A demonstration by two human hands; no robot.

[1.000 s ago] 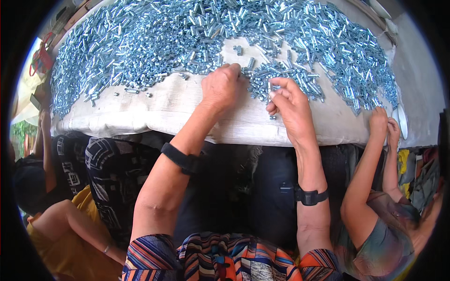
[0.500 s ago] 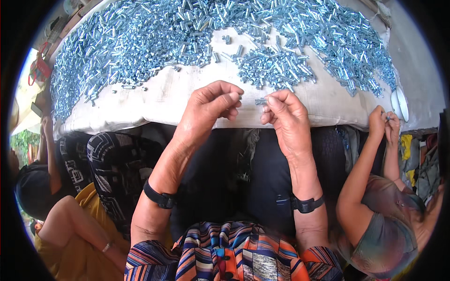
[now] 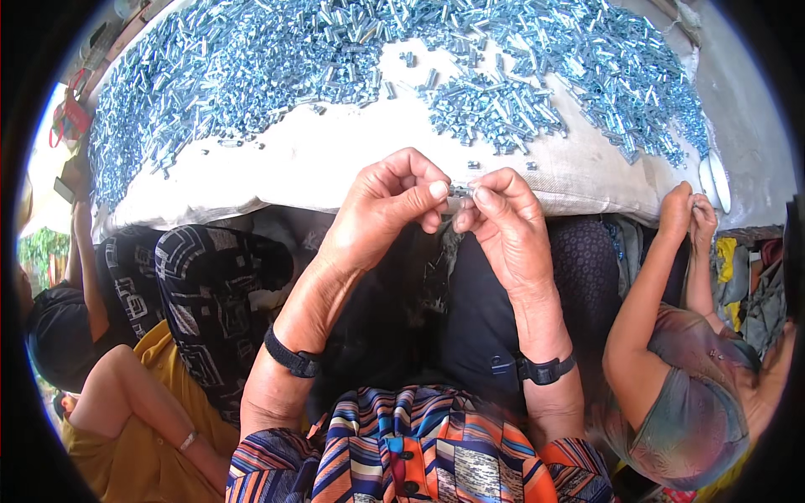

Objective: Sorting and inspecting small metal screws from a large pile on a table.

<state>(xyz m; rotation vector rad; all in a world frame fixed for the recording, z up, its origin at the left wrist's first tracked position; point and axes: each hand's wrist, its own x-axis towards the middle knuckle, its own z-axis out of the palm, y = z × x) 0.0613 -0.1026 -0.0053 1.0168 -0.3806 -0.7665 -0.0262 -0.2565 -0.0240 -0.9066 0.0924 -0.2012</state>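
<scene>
My left hand (image 3: 392,199) and my right hand (image 3: 509,211) meet just over the near edge of the cloth-covered work surface (image 3: 335,159). Between thumb and fingers, my right hand pinches a small silvery metal sleeve (image 3: 460,192), held about level. The left thumb and forefinger are closed at the sleeve's left end; what they grip is mostly hidden by the fingertips. Beyond my hands lies a small heap of similar metal sleeves (image 3: 495,109), with a couple of loose pieces (image 3: 474,165) on the cloth in front of it.
A large spread of shiny metal pieces (image 3: 251,75) covers the far side and both flanks of the surface. At right, another person's hands (image 3: 689,214) work close to the edge, near white dishes (image 3: 718,180). A person in yellow (image 3: 142,419) sits on my left.
My hands have come together: the left moved right until its fingertips met the sleeve in my right hand. Two loose pieces now show on the cloth beyond my right hand.
</scene>
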